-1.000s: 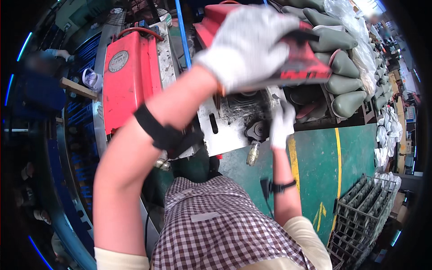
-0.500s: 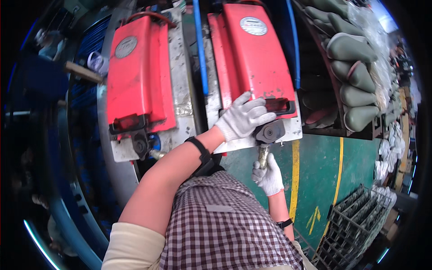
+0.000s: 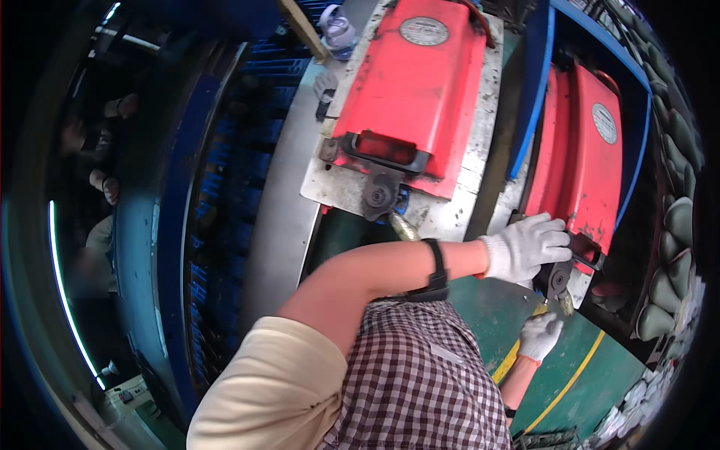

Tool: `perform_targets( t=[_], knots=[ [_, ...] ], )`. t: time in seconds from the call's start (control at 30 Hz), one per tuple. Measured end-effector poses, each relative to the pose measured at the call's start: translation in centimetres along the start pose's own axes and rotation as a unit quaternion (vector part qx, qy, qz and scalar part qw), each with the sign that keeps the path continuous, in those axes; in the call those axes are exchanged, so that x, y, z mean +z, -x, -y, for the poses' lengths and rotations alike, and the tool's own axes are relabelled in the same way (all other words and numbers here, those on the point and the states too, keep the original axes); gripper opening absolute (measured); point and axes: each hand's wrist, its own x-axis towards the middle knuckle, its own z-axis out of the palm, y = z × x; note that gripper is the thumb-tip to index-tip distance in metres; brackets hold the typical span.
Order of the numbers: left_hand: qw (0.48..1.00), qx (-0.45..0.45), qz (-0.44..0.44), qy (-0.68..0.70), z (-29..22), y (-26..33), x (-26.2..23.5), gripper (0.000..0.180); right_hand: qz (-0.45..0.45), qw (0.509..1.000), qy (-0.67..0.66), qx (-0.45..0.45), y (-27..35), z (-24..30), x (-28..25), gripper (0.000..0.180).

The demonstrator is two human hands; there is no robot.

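Note:
My left hand (image 3: 527,247), in a white knit glove, lies with fingers stretched over the lower end of the right red machine cover (image 3: 574,161). Its fingertips reach beside the black handle (image 3: 586,251). Under that handle is a dark round pivot (image 3: 557,280) with a short worn metal lever (image 3: 566,303) pointing down. My right hand (image 3: 540,335), also gloved, is just below the lever, apart from it, with curled fingers; nothing shows in them. To the left stands a matching red cover (image 3: 412,94) with its own black handle (image 3: 384,152), pivot (image 3: 379,193) and lever (image 3: 403,226).
Blue metal frames (image 3: 534,97) rise around the right machine. Grey-green shoe-shaped forms (image 3: 664,289) fill a rack at the far right. A purple-white bottle (image 3: 337,31) and a dark glove (image 3: 325,86) lie left of the left machine. Blue conveyor structures (image 3: 225,225) and other people are further left.
The view has turned left, so both machines appear further right. My right hand has let go of the lever and sits below it. My left hand stays on the right cover.

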Motion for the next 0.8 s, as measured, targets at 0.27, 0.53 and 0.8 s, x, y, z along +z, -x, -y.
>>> perform_targets(
  t=[0.27, 0.53, 0.8],
  knots=[
    [0.925, -0.289, -0.208, -0.134, 3.6, 19.7, -21.5, 0.029, 0.434, 0.699, 0.556, -0.116, 11.0, -16.0, 17.2, 0.025],
    [0.621, -0.67, -0.397, -0.087, 3.8, 39.8, -27.8, 0.057, 0.435, 0.418, 0.768, -0.214, 16.1, -27.5, 24.7, 0.039],
    [0.956, -0.247, -0.098, -0.125, 5.7, 22.2, -25.4, 0.029, 0.402, 0.484, 0.747, -0.215, 16.1, -28.0, 23.9, 0.032]
  ],
)
